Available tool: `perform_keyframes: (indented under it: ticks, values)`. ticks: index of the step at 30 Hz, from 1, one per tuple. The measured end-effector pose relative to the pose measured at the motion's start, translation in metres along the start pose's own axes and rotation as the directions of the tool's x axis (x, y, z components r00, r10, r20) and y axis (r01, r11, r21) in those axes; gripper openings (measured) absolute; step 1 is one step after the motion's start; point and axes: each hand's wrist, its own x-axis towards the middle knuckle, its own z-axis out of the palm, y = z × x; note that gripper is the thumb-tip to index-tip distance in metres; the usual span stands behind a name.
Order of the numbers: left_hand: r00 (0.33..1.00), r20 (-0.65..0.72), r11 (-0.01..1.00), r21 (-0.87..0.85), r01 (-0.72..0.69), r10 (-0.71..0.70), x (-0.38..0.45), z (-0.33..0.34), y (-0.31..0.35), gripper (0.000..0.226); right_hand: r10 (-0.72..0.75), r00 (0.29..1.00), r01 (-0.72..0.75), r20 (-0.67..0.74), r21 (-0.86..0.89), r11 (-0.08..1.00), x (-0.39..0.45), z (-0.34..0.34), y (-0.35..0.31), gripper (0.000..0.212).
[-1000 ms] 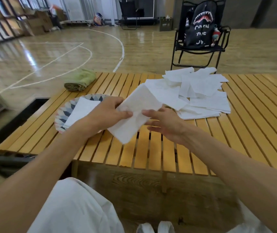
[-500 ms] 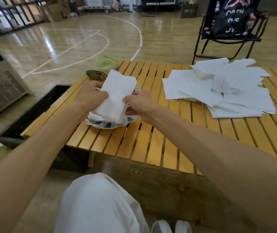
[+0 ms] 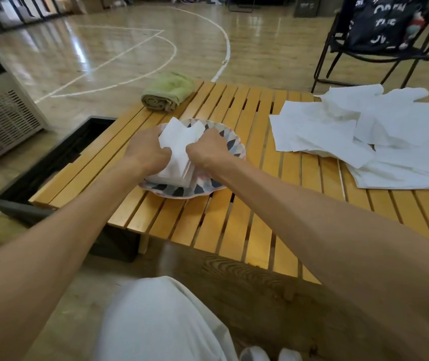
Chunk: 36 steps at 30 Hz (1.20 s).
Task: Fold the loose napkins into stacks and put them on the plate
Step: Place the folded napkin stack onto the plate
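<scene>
Left hand [image 3: 147,149] and right hand [image 3: 206,149]: grip closed on folded napkin [image 3: 177,149], atop stack on plate [image 3: 237,149]. Loose napkins [image 3: 364,131] on bench [image 3: 234,220], right.

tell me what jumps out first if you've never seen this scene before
Both hands, left hand and right hand, grip a folded napkin on the patterned plate near the slatted table's left edge. A big heap of loose napkins sprawls to the right.

hands [image 3: 179,152] gripping folded napkins [image 3: 175,155], patterned plate [image 3: 234,148]
</scene>
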Motion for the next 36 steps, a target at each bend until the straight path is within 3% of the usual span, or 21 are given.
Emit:
perform_keyframes:
  ticks: [4,8,10,13,16,19,21,25,29,36]
  values:
    - [0.999,0.003,0.999,0.016,0.036,-0.036,0.007,0.001,-0.007,0.052,0.031,0.999,-0.029,-0.044,0.058,0.998,-0.003,0.001,0.000,0.019]
    - [0.992,0.122,0.995,-0.093,0.041,-0.029,0.009,0.003,-0.008,0.049,0.135,0.990,-0.137,0.029,0.298,0.945,-0.006,0.003,-0.003,0.014]
    - [0.987,0.159,0.997,-0.067,0.037,-0.026,0.008,0.004,-0.009,0.045,0.135,0.990,-0.144,0.050,0.303,0.942,-0.007,0.009,-0.005,0.028]
    - [0.989,0.147,0.998,-0.062,0.019,-0.009,0.010,0.005,-0.012,0.049,0.044,0.999,-0.042,-0.009,0.209,0.977,-0.005,0.016,-0.004,0.037]
    - [0.992,0.122,0.998,0.034,-0.047,0.043,0.007,0.011,-0.012,0.049,-0.113,0.993,0.111,-0.029,-0.054,0.992,-0.004,0.022,0.004,0.047]
    - [0.985,0.062,0.975,0.149,-0.167,0.160,0.007,0.016,-0.017,0.056,-0.298,0.954,0.264,-0.020,-0.405,0.875,-0.001,0.028,0.018,0.062]
    - [0.956,0.065,0.902,0.319,-0.291,0.285,0.011,0.017,-0.021,0.056,-0.389,0.921,0.342,0.023,-0.527,0.778,0.001,0.027,0.023,0.060]
    - [0.928,0.190,0.794,0.481,-0.373,0.320,0.019,0.018,-0.025,0.055,-0.368,0.921,0.365,0.128,-0.615,0.699,0.010,0.025,0.030,0.060]
    - [0.935,0.285,0.789,0.514,-0.336,0.212,0.026,0.022,-0.034,0.059,-0.284,0.942,0.332,0.179,-0.626,0.706,0.015,0.028,0.035,0.065]
    - [0.931,0.314,0.771,0.541,-0.336,0.185,0.029,0.024,-0.037,0.059,-0.265,0.943,0.331,0.202,-0.669,0.666,0.013,0.026,0.033,0.065]
